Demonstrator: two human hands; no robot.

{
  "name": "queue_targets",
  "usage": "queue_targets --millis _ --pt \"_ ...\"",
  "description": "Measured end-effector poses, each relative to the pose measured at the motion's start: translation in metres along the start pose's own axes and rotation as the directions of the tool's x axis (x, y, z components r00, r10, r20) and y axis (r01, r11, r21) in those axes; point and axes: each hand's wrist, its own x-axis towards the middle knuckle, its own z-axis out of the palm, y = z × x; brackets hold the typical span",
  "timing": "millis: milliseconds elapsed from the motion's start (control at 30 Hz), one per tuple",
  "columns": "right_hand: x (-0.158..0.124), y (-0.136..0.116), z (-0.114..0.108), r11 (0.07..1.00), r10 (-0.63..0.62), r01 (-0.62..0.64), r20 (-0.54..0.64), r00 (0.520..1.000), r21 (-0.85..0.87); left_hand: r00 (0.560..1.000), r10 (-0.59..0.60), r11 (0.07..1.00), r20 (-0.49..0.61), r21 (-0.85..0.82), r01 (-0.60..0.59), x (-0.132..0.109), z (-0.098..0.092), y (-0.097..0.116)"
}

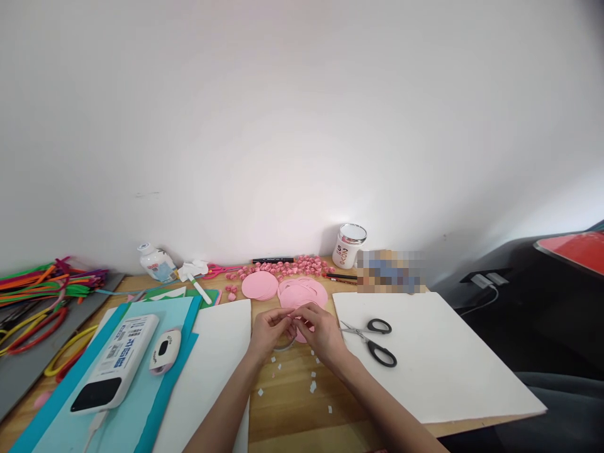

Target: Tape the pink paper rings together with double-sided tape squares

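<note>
A plain white wall (302, 126) fills the far side, with one wooden table (287, 421) before it. Two big white sheets lie there: the right sheet (448, 365) and the left sheet (207, 365), with bare wood between. Blue sheets (165, 308) overlap at the near left, and too many colored craft stems (70, 286) to count lie at the far left.

Over the bare wood, the left hand (270, 330) and right hand (323, 330) come close together, fingers curled inward, fingertips meeting at the near part of the right-hand pink stack. The fingers hide what is between them; I cannot tell whether either is closed on something.

One white power bank (116, 365) with blue print, too small to read, lies on the blue sheets. Two stacks of pink circles (259, 286) sit beyond the hands, left and right, side by side. One pair of black-handled scissors (362, 335) lies on the right sheet, its blades toward the right hand. At the wall stand one jar (348, 248) with red and black characters I cannot make out and, farther left, one bottle (158, 261) with an unreadable label. One black marker (274, 260) lies far, near dozens of pink rolled pieces (309, 264). At least six white scraps (260, 392) dot the near wood.
</note>
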Motion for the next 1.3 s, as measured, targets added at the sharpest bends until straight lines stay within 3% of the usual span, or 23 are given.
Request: queue_targets --millis 200,600,867,1000,1300 --pt "0.0011 -0.001 -0.0008 1.0 0.0 0.0 -0.008 1.0 0.005 0.999 0.038 0.998 0.0 0.049 -0.038 -0.0002 -0.0012 0.0037" --pt "0.0022 -0.002 0.0029 1.0 -0.009 0.009 -0.007 1.0 -0.005 0.997 -0.082 0.992 -0.012 -0.102 0.081 0.0029 -0.0043 -0.0004" --pt "0.0048 0.0027 0.0017 0.998 0.0 0.001 0.01 1.0 -0.07 0.987 -0.116 0.987 0.111 -0.099 0.127 0.0 -0.0025 0.0068" --pt "0.006 0.0024 -0.0005 0.997 0.015 -0.016 -0.014 1.0 -0.071 0.984 -0.136 0.976 0.115 -0.155 0.153 -0.0007 -0.0022 0.0082" --pt "0.0075 0.0067 0.0005 0.968 -0.107 0.124 0.091 0.99 -0.219 0.986 -0.157 0.977 0.048 -0.138 0.162 0.0003 -0.0031 0.0063"
